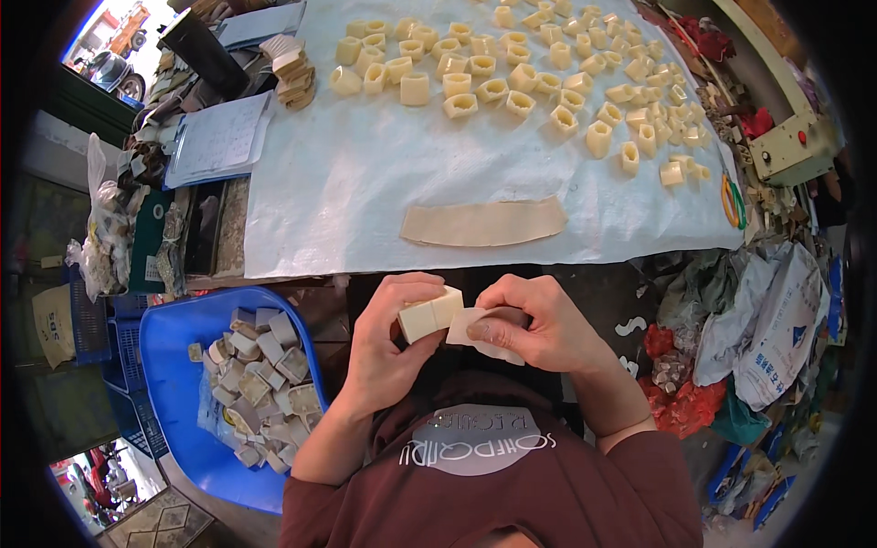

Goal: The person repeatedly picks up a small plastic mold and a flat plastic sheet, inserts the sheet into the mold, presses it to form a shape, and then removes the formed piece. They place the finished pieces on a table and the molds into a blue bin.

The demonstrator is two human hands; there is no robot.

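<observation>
My left hand (384,342) grips a small cream block (429,313) in front of my chest. My right hand (534,321) pinches a thin cream strip (468,331) that runs from the block's right side and hangs under my fingers. Both hands are close together, just below the table's near edge. A longer cream strip (484,222) lies flat on the white sheet (347,183) above my hands. Many small cream cup-shaped pieces (521,78) are spread over the far part of the sheet.
A blue tub (178,365) at my lower left holds several grey-white blocks. Papers on a clipboard (219,137) and a small stack of blocks (294,71) lie left of the sheet. Scissors (733,201), bags and red scraps (676,402) crowd the right side.
</observation>
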